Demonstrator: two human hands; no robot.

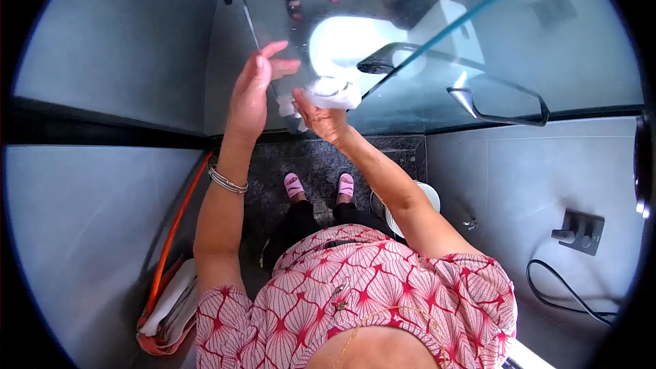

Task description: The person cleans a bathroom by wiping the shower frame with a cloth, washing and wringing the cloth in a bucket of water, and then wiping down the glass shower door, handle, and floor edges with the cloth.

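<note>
A crumpled white cloth point(336, 96), which may be tissue, is in my right hand point(324, 119). My right fingers are wrapped around it, and loose white folds hang beside them. The cloth is at the clear glass panel point(410, 116); I cannot tell whether it presses on the surface. My left hand point(256, 92) is raised just to the left, near a vertical glass edge, with its fingers apart and nothing in them. Silver bangles point(227, 181) circle my left wrist.
A black door handle point(540, 113) sticks out on the right. Behind the glass is a white toilet point(342, 48). A white bucket point(430, 197) stands by my right arm. An orange pole point(179, 215) leans at the left, above a bag point(167, 324). A wall shower control point(581, 232) is at the right.
</note>
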